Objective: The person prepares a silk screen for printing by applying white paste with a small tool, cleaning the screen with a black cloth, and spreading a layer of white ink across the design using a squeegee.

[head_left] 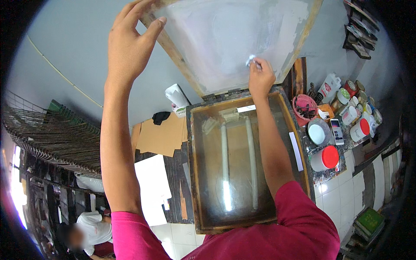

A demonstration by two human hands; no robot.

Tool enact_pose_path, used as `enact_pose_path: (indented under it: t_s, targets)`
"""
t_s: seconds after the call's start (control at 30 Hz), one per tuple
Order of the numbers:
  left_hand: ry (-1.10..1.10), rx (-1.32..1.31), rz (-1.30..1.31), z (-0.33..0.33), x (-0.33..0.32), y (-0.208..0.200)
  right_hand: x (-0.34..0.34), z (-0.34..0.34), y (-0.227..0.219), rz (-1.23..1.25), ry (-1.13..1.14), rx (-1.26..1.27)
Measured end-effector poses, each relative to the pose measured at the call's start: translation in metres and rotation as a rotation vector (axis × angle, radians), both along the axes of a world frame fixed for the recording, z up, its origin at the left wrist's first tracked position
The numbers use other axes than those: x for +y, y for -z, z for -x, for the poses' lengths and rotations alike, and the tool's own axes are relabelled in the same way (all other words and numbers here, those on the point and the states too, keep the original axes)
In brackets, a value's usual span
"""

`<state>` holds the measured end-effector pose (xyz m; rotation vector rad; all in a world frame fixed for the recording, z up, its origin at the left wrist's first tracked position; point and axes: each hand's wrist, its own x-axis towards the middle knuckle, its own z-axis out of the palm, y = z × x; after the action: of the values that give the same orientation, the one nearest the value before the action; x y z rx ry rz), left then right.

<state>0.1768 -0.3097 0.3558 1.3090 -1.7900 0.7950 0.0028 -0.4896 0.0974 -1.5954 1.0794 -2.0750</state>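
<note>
A wooden-framed panel (195,47) with a pale, whitish surface stands raised at the far edge of a glass-topped light box (237,173). My left hand (132,45) grips the panel's upper left edge, fingers partly behind it and thumb on the near side. Lower down, my right hand (262,78) pinches a small crumpled white wad (250,60), cloth or tissue, against or very close to the panel's surface. Two tube lamps (225,169) show through the glass beneath my right forearm.
Right of the box are a pink basket (304,107), a bowl (318,133), a phone (336,131), red-lidded tubs (325,158) and several jars. On the left lie cardboard (161,134) and white sheets (151,182). A wire rack (52,138) and a seated person (93,229) are farther left.
</note>
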Motion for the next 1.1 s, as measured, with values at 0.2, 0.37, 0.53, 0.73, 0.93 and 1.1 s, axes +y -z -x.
enact_pose_path:
  t_s: [0.2, 0.37, 0.53, 0.73, 0.93, 1.1]
  targets:
    - [0.033, 0.019, 0.003, 0.009, -0.003, -0.003, -0.009, 0.002, 0.025, 0.028, -0.133, 0.256]
    - [0.006, 0.090, -0.022, 0.008, 0.004, 0.000, 0.009, -0.012, -0.029, 0.247, -0.072, 0.074]
    - [0.023, -0.016, 0.036, 0.008, -0.004, -0.001, 0.003, -0.014, 0.007, 0.160, -0.159, 0.266]
    - [-0.040, 0.004, 0.037, 0.001, 0.003, 0.001, 0.022, -0.014, -0.077, 0.327, -0.054, 0.081]
    - [-0.035, -0.006, 0.051, 0.005, 0.004, -0.005, 0.015, 0.010, -0.047, 0.221, 0.039, 0.169]
    - [0.052, 0.011, 0.034, -0.006, 0.005, -0.001, 0.031, -0.023, -0.107, 0.507, -0.047, 0.151]
